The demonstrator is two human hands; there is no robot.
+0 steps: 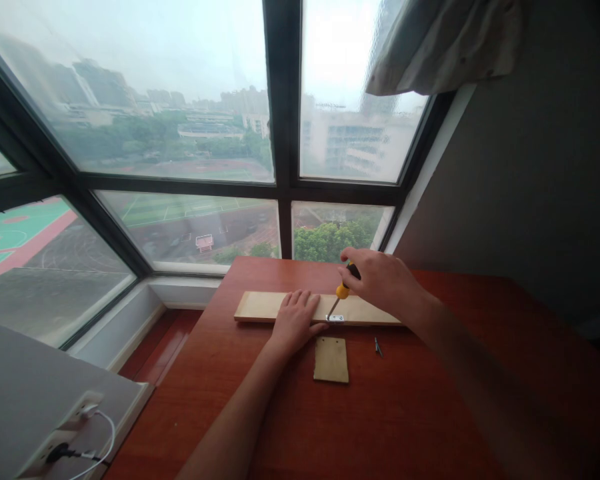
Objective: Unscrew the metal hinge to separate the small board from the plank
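Note:
A long pale wooden board (260,307) lies across the far part of a red-brown table (380,413). My left hand (295,320) lies flat on the board, fingers spread, pressing it down. My right hand (380,280) is closed round a screwdriver (343,288) with a yellow and black handle. Its tip points down at a small metal hinge plate (335,319) on the board's near edge. A small square piece of wood (331,359) lies on the table just in front of the hinge.
A couple of loose screws (377,346) lie on the table right of the small piece. A large window (190,133) fills the far side. A wall socket with plugged cables (70,433) sits at the lower left. A curtain (445,47) hangs at the upper right.

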